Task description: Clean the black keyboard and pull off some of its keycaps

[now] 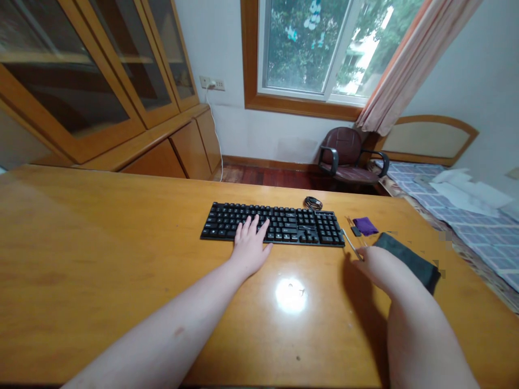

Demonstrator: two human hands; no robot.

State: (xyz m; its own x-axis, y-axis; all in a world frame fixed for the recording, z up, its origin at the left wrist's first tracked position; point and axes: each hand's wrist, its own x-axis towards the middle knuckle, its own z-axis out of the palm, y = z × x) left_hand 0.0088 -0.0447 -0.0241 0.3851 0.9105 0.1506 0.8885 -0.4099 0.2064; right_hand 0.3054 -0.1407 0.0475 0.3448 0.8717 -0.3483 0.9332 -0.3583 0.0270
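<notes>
While the left hand (250, 246) lies flat with its fingers spread on the near edge of the keyboard (275, 223), fingertips over the keys left of the middle, the right hand (375, 266) rests on the desk (101, 259) just right of the keyboard's right end. Its fingers are curled down and turned away, so I cannot tell whether they pinch anything; a thin metal tool (349, 243) lies on the wood touching or just ahead of the knuckles. The keyboard is black and sits across the middle of the desk, nearer the far edge than the near one.

No open container shows. A dark pouch (409, 262) lies flat by the right edge, just beside the right wrist, its contents hidden. A small purple cloth (366, 226) lies beyond it near the far right corner, with a small dark piece (356, 230) just left of it. A coiled cable (313, 203) sits at the far edge behind the keyboard.

The desk is glossy yellow wood with a bright glare spot between the forearms. Behind it stand a glass-fronted cabinet (81, 81) on the left, a window (320, 43) with a pink curtain (409, 65), a dark red chair (348, 156) and a bed (466, 216) with papers (466, 192) on the right.
</notes>
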